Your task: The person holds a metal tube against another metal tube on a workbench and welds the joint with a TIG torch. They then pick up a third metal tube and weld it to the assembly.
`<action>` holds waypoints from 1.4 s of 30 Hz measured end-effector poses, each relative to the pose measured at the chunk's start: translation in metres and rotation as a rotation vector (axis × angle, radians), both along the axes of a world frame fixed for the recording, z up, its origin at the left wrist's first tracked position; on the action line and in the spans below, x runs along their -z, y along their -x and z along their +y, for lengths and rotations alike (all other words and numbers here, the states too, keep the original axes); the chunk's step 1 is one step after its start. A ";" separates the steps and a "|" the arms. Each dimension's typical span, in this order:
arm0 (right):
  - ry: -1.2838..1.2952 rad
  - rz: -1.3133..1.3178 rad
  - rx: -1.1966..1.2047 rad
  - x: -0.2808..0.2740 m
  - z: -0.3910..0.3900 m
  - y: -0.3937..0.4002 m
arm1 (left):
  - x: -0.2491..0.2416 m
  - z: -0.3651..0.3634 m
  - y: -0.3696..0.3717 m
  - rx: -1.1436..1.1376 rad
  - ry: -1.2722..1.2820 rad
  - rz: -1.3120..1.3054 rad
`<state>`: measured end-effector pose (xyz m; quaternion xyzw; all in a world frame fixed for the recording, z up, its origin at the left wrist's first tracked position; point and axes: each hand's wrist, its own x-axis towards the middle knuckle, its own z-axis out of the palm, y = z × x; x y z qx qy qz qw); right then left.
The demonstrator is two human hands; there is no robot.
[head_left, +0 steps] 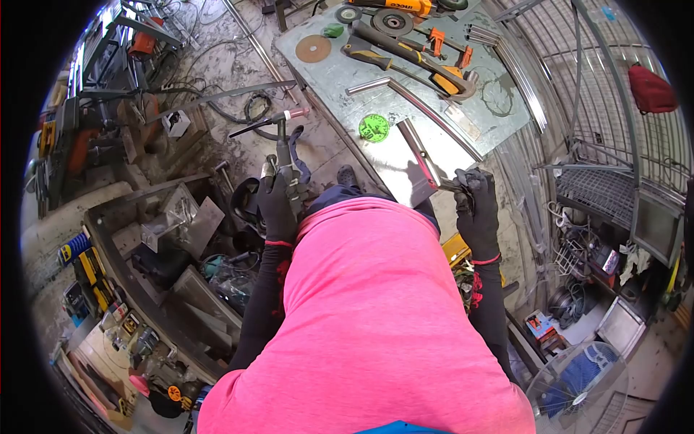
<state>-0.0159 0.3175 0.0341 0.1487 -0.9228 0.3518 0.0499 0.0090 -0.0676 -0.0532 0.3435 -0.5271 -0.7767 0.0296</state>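
Observation:
My left hand [277,206], in a dark glove, is closed around the handle of a TIG welding torch [285,148]. The torch has a pink nozzle and a long black back cap, and it is held over the floor left of the table. My right hand [476,206], gloved too, grips the near end of a bent metal tube [419,150] at the table's near edge. Another L-shaped metal tube [434,118] lies on the metal table [510,137] just beyond it. A round green sticker [374,128] is left of the held tube.
On the table's far part lie a brown cutting disc [313,48], a yellow power tool [401,6], hand tools and orange clamps [437,42]. To my left stands a bin [108,239] of scrap. Behind right is a fan [578,394]; cables cross the floor.

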 end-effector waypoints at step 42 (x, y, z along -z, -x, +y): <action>-0.286 0.081 -0.167 0.046 0.004 0.026 | 0.034 -0.011 -0.015 0.204 0.475 0.024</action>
